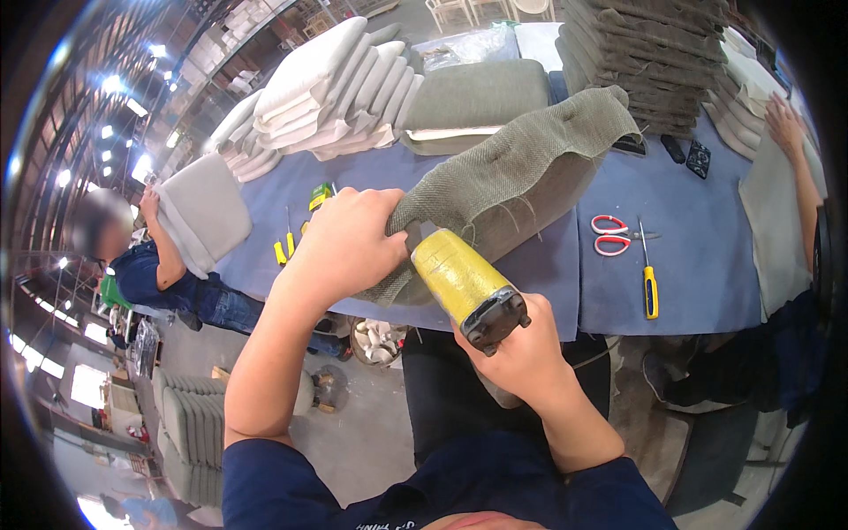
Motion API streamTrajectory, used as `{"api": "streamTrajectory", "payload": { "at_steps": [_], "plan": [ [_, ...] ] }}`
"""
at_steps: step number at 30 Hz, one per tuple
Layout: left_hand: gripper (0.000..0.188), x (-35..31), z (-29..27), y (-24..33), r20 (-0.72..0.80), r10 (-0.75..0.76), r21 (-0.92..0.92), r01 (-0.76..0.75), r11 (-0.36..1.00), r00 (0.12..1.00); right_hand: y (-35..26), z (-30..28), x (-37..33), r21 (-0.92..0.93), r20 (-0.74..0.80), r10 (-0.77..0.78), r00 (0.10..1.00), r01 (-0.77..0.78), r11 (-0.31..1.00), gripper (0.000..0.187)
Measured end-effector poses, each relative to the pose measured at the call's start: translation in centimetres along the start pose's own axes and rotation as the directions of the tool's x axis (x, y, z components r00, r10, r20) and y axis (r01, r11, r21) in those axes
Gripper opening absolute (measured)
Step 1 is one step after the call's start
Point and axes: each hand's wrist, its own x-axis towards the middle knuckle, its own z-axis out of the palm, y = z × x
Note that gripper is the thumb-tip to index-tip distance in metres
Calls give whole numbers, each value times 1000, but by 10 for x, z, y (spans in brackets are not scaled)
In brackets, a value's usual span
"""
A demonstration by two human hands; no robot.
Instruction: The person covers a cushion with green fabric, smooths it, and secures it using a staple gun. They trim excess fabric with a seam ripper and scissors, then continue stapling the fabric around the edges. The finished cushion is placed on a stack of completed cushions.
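Observation:
A green-grey upholstered seat cushion point(548, 190) stands tilted on the table, its woven fabric edge loose and wavy with stray threads. My left hand point(349, 234) is closed on the cushion's near left corner, its fingers folded over the fabric. In my right hand point(521, 358) is a yellow staple gun point(464, 278) with a black end cap, its handle mostly hidden by my fingers. The gun's nose meets the fabric edge just beside my left thumb; whether it presses on the cloth I cannot tell.
Red-handled scissors point(609, 236) and a yellow screwdriver point(650, 291) lie to the right on the blue-covered table point(689, 300). More yellow-handled tools point(284, 248) lie left. Behind stand stacked pale cushions point(309, 84) and dark ones point(640, 62). Co-workers handle cushions on both sides.

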Motion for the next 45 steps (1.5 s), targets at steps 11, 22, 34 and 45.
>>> {"api": "streamTrajectory", "payload": {
  "at_steps": [11, 22, 34, 45],
  "plan": [
    [23, -9, 2, 7, -40, 52, 31, -50, 998, 998, -9, -5, -6, -35, 38, 50, 998, -49, 998, 55],
    [27, 4, 3, -9, -103, 92, -20, -95, 995, 990, 12, 3, 12, -46, -34, -105, 994, 103, 994, 42],
    [49, 15, -1, -59, -143, 30, -241, -64, 968, 989, 75, -85, -63, 261, -276, 646, 712, -591, 763, 23],
    [46, 31, 3, -66, -227, 57, -255, -116, 960, 972, 151, -240, -78, -544, -739, 395, 546, -829, 127, 66]
  ]
}}
